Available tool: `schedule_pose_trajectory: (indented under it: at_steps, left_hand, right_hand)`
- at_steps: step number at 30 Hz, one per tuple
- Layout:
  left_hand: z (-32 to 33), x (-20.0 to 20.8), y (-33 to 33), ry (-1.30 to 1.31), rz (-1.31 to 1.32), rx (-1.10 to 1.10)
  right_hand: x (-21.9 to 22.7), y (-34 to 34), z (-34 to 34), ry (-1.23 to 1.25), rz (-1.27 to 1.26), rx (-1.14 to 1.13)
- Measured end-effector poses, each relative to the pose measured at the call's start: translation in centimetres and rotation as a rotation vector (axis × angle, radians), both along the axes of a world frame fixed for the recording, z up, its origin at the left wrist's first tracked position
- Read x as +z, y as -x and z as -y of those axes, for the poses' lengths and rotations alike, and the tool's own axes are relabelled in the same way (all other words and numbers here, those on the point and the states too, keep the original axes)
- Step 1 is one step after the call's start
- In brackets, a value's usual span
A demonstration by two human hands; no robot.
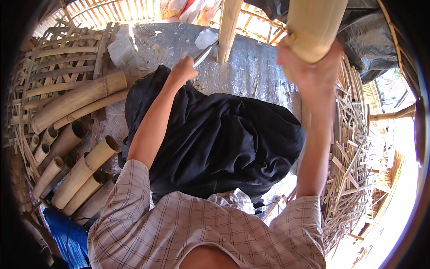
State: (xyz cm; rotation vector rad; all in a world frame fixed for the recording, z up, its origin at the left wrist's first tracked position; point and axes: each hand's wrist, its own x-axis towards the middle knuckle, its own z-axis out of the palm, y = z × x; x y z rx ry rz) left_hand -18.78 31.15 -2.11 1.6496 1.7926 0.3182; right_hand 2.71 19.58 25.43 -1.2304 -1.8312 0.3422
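Observation:
My left hand (182, 71) is closed, out beyond my left knee, and a knife (204, 54) juts from it with its metal blade slanting up to the right. The blade's tip lies close to the foot of an upright bamboo post (227, 33); I cannot tell whether they touch. My right hand (310, 67), smeared by motion, is raised at the upper right and wrapped round a thick, pale length of bamboo (316, 27). That bamboo's upper end runs out of view. Dark cloth (224, 134) covers my lap and knees.
Cut bamboo tubes (85, 172) are stacked at the left, beside a woven bamboo basket (62, 67). A heap of split bamboo strips (347, 170) lies along the right. Ahead stretches a grey sheet (170, 42). A black plastic sheet (369, 42) hangs at the upper right.

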Motion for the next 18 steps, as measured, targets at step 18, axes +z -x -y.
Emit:
schedule_pose_trajectory:
  at_steps: [18]
  left_hand:
    - [-1.2, -6.1, -1.5, -0.111, -0.127, -0.081]
  right_hand:
    - [-11.4, -5.9, -0.5, 1.088, -0.220, -0.126]
